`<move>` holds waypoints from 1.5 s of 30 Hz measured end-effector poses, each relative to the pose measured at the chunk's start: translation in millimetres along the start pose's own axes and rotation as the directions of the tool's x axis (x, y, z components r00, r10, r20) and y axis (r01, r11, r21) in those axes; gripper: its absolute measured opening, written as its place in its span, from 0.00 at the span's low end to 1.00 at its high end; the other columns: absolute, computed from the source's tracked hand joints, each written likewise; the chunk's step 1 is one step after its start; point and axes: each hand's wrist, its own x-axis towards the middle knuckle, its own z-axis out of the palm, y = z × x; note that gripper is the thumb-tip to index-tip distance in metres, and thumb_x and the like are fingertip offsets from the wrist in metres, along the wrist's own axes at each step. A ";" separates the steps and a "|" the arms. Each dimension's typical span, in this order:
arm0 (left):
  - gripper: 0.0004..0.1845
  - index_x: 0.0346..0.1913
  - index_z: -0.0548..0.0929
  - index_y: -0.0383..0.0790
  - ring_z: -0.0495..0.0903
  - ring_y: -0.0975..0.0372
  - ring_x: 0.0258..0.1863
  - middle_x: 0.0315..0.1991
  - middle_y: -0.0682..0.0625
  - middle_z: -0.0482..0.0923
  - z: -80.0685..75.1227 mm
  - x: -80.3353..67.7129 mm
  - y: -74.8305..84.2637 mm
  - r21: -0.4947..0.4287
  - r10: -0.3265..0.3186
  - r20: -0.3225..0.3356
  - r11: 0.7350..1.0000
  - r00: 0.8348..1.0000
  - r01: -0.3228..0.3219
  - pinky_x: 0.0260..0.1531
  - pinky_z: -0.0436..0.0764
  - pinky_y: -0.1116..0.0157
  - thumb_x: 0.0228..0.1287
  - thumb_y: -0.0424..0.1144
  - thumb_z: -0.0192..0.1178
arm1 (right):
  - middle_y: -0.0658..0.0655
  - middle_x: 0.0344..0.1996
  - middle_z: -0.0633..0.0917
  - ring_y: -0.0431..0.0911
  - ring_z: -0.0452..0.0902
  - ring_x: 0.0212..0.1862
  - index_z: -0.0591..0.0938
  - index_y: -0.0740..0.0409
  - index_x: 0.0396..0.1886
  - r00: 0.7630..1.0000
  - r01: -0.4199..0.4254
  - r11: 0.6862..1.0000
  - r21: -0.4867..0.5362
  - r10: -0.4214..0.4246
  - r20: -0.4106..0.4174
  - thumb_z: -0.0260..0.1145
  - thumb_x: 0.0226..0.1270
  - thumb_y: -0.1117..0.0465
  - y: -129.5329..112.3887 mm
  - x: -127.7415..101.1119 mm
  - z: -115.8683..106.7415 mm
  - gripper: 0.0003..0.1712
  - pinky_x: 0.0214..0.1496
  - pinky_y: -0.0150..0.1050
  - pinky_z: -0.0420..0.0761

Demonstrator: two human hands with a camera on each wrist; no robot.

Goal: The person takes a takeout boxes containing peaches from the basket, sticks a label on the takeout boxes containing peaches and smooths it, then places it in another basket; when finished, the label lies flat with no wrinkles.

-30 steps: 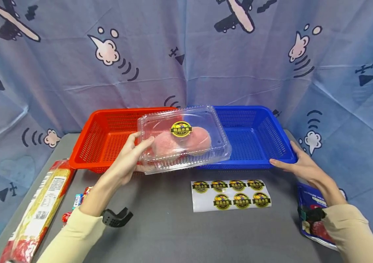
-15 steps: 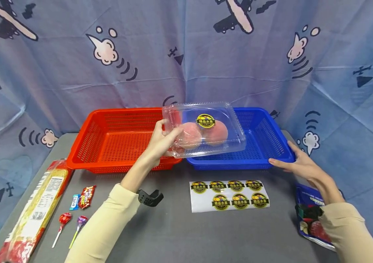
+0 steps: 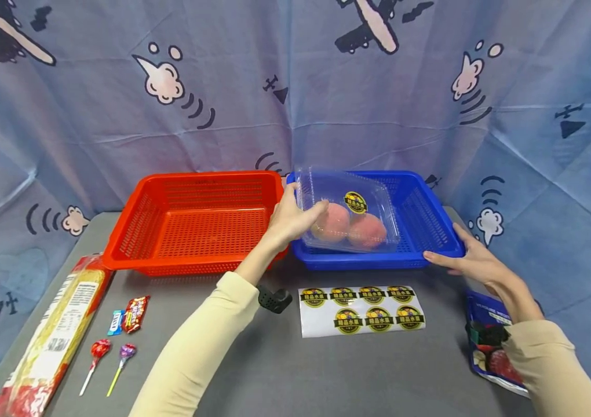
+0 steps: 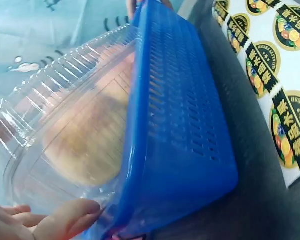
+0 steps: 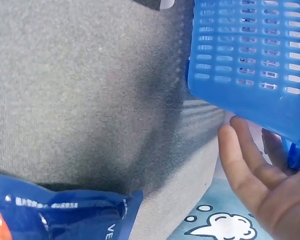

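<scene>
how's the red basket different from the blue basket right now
The red basket holds nothing; the blue basket has a clear fruit box going in. No hand touches the red one; the right hand steadies the blue one's corner. Both are the same perforated rectangular shape, side by side.

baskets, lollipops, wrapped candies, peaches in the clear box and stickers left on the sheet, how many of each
baskets: 2, the red basket and the blue basket
lollipops: 2
wrapped candies: 2
peaches in the clear box: 2
stickers on the sheet: 7
total: 15
</scene>
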 end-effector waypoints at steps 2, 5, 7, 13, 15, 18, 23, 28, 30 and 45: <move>0.44 0.78 0.58 0.43 0.75 0.50 0.67 0.71 0.41 0.71 6.7 1.0 1.5 0.063 -0.001 -0.001 0.998 1.000 0.001 0.64 0.79 0.50 0.65 0.55 0.64 | 0.85 0.76 0.47 0.75 0.60 0.73 0.20 0.57 0.79 1.000 0.002 1.000 0.000 -0.002 0.004 0.63 0.74 0.42 1.0 1.4 0.2 0.66 0.65 0.62 0.78; 0.47 0.80 0.54 0.40 0.72 0.47 0.71 0.75 0.40 0.68 16.5 3.6 2.0 0.156 -0.017 0.012 0.988 1.000 0.015 0.70 0.74 0.49 0.66 0.57 0.61 | 0.85 0.76 0.49 0.75 0.61 0.73 0.20 0.56 0.79 1.000 0.005 1.000 0.001 -0.005 0.001 0.62 0.74 0.42 1.5 2.4 0.5 0.66 0.65 0.62 0.79; 0.50 0.82 0.48 0.39 0.82 0.48 0.60 0.76 0.39 0.66 21.6 5.8 1.4 0.192 -0.062 0.036 0.980 0.997 0.054 0.62 0.81 0.51 0.68 0.58 0.59 | 0.84 0.76 0.50 0.74 0.62 0.73 0.20 0.56 0.79 1.000 0.009 1.000 0.002 -0.009 -0.002 0.63 0.74 0.43 1.4 2.3 0.9 0.66 0.64 0.62 0.79; 0.56 0.82 0.32 0.33 0.82 0.56 0.34 0.72 0.34 0.68 27.7 8.1 -1.3 0.201 -0.167 0.122 0.970 0.978 0.140 0.34 0.86 0.63 0.72 0.58 0.56 | 0.84 0.75 0.53 0.73 0.65 0.71 0.21 0.55 0.80 1.000 0.015 1.000 0.004 -0.015 -0.005 0.63 0.73 0.43 0.3 2.3 3.1 0.66 0.63 0.60 0.81; 0.54 0.81 0.33 0.29 0.82 0.54 0.52 0.73 0.31 0.66 28.4 6.9 -1.6 0.194 -0.138 0.133 0.975 0.981 0.111 0.51 0.85 0.61 0.72 0.55 0.55 | 0.84 0.75 0.54 0.72 0.66 0.71 0.21 0.55 0.80 1.000 0.014 1.000 0.004 -0.014 -0.005 0.63 0.74 0.42 0.3 2.6 3.8 0.66 0.63 0.60 0.81; 0.52 0.80 0.34 0.25 0.62 0.48 0.77 0.79 0.27 0.52 30.4 5.0 -3.0 0.161 -0.106 0.144 0.983 0.984 0.083 0.74 0.70 0.56 0.73 0.52 0.55 | 0.84 0.75 0.55 0.72 0.66 0.71 0.21 0.54 0.80 1.000 0.017 1.000 0.010 -0.017 -0.006 0.63 0.74 0.42 0.8 3.2 4.6 0.65 0.63 0.61 0.81; 0.52 0.80 0.30 0.28 0.47 0.45 0.83 0.82 0.29 0.36 33.8 4.5 -7.5 0.130 -0.124 0.165 0.986 0.978 0.103 0.81 0.56 0.52 0.74 0.48 0.55 | 0.84 0.76 0.52 0.73 0.65 0.72 0.20 0.54 0.79 1.000 0.013 1.000 0.012 -0.013 -0.004 0.62 0.74 0.42 1.7 3.5 5.5 0.66 0.63 0.61 0.80; 0.49 0.81 0.33 0.29 0.39 0.48 0.84 0.83 0.32 0.35 36.4 5.6 -10.6 0.142 -0.135 0.185 0.984 0.973 0.110 0.82 0.47 0.52 0.76 0.43 0.56 | 0.85 0.76 0.50 0.73 0.65 0.72 0.20 0.54 0.79 1.000 0.010 1.000 0.007 -0.010 -0.011 0.63 0.74 0.42 3.0 3.8 5.2 0.66 0.62 0.60 0.81; 0.47 0.81 0.36 0.28 0.39 0.48 0.84 0.83 0.34 0.38 37.2 5.6 -11.1 0.150 -0.131 0.186 0.983 0.974 0.103 0.83 0.46 0.52 0.76 0.42 0.56 | 0.85 0.76 0.49 0.74 0.64 0.72 0.20 0.54 0.79 1.000 0.009 1.000 0.007 -0.009 -0.011 0.63 0.74 0.41 3.1 3.9 5.2 0.66 0.62 0.61 0.81; 0.48 0.83 0.40 0.36 0.46 0.50 0.84 0.85 0.42 0.43 25.3 2.1 -16.0 0.101 0.005 0.209 0.995 0.978 -0.027 0.83 0.49 0.52 0.73 0.42 0.59 | 0.84 0.77 0.39 0.77 0.59 0.73 0.17 0.55 0.77 1.000 -0.014 1.000 0.015 0.014 -0.007 0.60 0.75 0.40 3.9 0.2 6.2 0.66 0.62 0.60 0.81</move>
